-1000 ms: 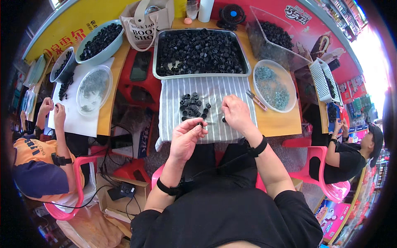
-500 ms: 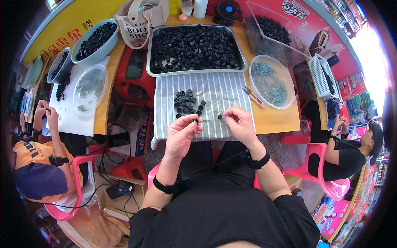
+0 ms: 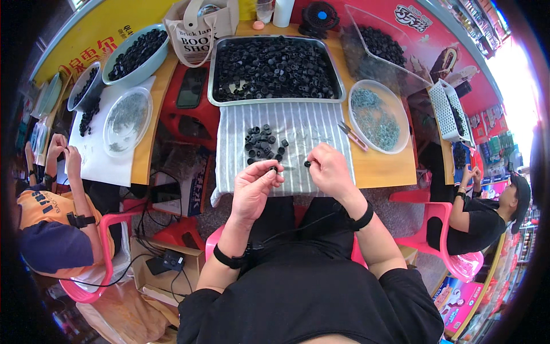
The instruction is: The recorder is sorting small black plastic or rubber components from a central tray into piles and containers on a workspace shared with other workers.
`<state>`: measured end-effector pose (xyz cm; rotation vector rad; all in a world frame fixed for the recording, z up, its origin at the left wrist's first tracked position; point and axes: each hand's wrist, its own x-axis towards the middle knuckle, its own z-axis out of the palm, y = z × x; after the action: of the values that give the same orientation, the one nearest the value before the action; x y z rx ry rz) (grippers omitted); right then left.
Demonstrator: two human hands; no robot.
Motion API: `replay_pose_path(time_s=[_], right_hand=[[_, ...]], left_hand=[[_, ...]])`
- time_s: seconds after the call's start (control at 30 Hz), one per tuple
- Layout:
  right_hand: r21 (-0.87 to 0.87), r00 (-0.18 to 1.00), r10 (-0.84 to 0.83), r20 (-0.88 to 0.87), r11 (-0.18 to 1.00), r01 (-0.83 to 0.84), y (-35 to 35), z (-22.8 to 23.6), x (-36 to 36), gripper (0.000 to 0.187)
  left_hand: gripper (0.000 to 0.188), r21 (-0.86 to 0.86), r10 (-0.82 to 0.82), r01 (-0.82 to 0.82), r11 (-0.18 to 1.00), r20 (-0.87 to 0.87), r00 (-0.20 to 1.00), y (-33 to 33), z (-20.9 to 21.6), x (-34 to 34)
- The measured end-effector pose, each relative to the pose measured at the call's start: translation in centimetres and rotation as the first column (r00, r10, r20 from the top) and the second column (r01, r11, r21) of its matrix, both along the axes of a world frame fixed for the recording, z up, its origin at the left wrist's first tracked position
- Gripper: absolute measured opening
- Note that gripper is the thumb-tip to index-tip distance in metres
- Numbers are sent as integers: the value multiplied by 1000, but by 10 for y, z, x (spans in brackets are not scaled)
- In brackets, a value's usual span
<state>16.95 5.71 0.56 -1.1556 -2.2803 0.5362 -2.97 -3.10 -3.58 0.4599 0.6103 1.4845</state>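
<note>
My left hand (image 3: 254, 186) pinches a small black cap (image 3: 274, 169) between thumb and fingertips. Just to the right, my right hand (image 3: 330, 171) is curled with its knuckles up, and another small black cap (image 3: 307, 164) shows at its fingertips. The hands are apart, over the near part of a grey-and-white striped cloth (image 3: 235, 123). Beyond my left fingers lies a loose cluster of black caps (image 3: 260, 143) on the cloth. My right fingertips are partly hidden behind the hand.
A metal tray (image 3: 275, 103) heaped with black caps stands at the cloth's far end. Pink-handled snips (image 3: 355, 137) lie beside a round tub (image 3: 408, 129) of thin metal pieces. Another round tub (image 3: 146, 123) is on the left table. People sit on both sides.
My right hand has curled and turned knuckles-up, its fingers drawn in closer. My left hand keeps its pinch on the cap. The whole view has shifted slightly.
</note>
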Motion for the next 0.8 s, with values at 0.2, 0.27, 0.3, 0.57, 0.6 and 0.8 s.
replay_pose_path(time_s=[0.2, 0.27, 0.3, 0.57, 0.6, 0.8], right_hand=[[170, 963, 82, 255, 977, -129, -8, 10, -15, 6], [181, 953, 81, 291, 974, -138, -10, 9, -17, 7], [174, 964, 75, 256, 977, -122, -11, 10, -17, 9], [232, 1000, -4, 5, 973, 3, -26, -4, -10, 15], [290, 1000, -14, 8, 957, 11, -29, -4, -14, 19], [241, 996, -41, -82, 969, 60, -26, -8, -5, 24]], left_hand=[[24, 0, -5, 5, 1000, 19, 1000, 0, -2, 0], [24, 0, -5, 5, 1000, 25, 1000, 0, -2, 0], [24, 3, -8, 8, 1000, 20, 1000, 0, -2, 0], [23, 0, -17, 17, 1000, 32, 999, 0, 0, -1], [23, 5, -17, 17, 1000, 18, 1000, 0, 0, -1], [26, 6, -82, 82, 997, 131, 988, 2, 1, 3]])
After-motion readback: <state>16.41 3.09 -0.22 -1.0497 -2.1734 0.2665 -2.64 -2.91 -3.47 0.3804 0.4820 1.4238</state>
